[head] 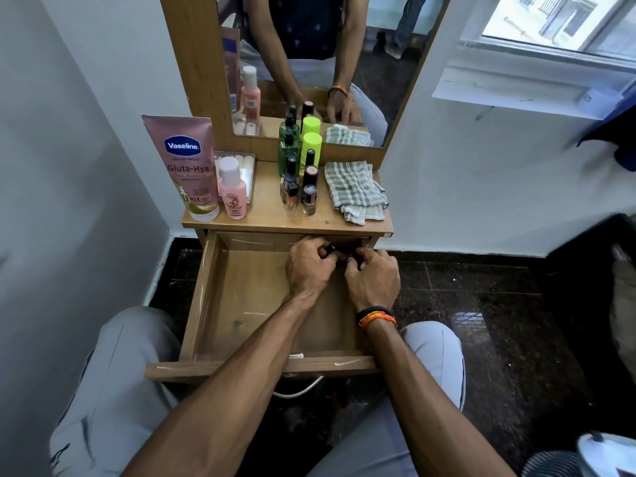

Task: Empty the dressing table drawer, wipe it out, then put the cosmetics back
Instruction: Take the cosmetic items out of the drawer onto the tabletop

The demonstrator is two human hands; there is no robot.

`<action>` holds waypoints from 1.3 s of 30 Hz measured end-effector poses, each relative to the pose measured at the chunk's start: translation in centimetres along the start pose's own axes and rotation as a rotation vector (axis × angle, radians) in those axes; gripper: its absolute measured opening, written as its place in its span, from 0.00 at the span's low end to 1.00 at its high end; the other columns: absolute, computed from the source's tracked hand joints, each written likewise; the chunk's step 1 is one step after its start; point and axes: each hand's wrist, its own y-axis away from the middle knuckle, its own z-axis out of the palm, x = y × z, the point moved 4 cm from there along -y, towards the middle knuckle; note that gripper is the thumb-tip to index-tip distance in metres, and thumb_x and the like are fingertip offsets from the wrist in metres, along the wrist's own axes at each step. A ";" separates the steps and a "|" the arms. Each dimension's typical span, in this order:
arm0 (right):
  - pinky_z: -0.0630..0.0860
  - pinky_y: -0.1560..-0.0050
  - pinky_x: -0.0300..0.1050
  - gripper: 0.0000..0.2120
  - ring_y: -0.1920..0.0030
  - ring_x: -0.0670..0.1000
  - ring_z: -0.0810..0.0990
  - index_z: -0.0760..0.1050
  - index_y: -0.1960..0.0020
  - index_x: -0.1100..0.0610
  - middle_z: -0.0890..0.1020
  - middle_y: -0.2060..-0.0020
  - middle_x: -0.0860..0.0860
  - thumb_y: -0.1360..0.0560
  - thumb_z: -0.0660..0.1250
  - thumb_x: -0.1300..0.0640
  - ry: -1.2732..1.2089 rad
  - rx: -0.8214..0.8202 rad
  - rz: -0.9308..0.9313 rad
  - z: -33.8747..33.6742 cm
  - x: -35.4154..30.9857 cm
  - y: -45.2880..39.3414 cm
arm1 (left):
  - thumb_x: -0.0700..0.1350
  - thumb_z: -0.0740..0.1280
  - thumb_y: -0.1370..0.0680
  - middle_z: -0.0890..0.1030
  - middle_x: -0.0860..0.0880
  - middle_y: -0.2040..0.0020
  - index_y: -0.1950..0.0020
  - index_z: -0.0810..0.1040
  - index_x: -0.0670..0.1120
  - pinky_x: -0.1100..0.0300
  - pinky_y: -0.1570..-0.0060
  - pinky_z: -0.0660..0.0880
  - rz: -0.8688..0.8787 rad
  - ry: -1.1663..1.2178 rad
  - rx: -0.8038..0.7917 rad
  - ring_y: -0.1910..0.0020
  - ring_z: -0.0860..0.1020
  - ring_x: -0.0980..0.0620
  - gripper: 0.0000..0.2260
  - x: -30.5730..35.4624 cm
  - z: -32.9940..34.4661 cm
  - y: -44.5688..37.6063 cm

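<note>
Your left hand (309, 266) curls its fingers around a small dark item (331, 249), mostly hidden; what your curled right hand (373, 277) holds I cannot tell. Both reach deep into the open wooden drawer (206, 304), its smooth bottom bare.

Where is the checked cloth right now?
In the head view the checked cloth lies folded on the right end of the dressing table top, below the mirror and just right of the nail polish bottles.
</note>
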 end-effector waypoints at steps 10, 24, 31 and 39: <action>0.81 0.52 0.53 0.09 0.54 0.61 0.83 0.84 0.51 0.57 0.84 0.54 0.56 0.26 0.65 0.61 0.162 -0.154 -0.073 1.1 -2.1 1.3 | 0.46 0.76 0.29 0.81 0.54 0.68 0.58 0.85 0.48 0.59 0.64 0.77 -0.109 0.092 0.014 0.65 0.81 0.51 0.03 -1.8 -3.2 0.2; 0.78 0.47 0.54 0.19 0.44 0.63 0.80 0.74 0.35 0.57 0.76 0.35 0.55 0.26 0.65 0.62 0.316 -0.460 -0.272 3.9 -2.5 1.8 | 0.46 0.78 0.29 0.82 0.54 0.67 0.56 0.85 0.49 0.66 0.66 0.70 -0.193 0.125 -0.006 0.66 0.79 0.57 0.05 -4.2 -6.3 0.6; 0.79 0.52 0.53 0.16 0.49 0.61 0.82 0.75 0.36 0.58 0.79 0.41 0.56 0.23 0.62 0.63 0.340 -0.400 -0.295 3.5 -2.4 3.3 | 0.45 0.79 0.30 0.82 0.54 0.65 0.55 0.85 0.50 0.65 0.66 0.70 -0.181 0.140 -0.024 0.66 0.78 0.58 0.07 -4.6 -6.5 0.9; 0.78 0.50 0.54 0.12 0.46 0.63 0.81 0.76 0.39 0.56 0.78 0.41 0.56 0.20 0.61 0.60 0.364 -0.445 -0.292 3.8 -2.0 2.6 | 0.49 0.81 0.33 0.84 0.52 0.51 0.48 0.85 0.51 0.56 0.52 0.79 -0.156 0.030 -0.041 0.51 0.81 0.53 0.16 -5.2 -6.2 0.9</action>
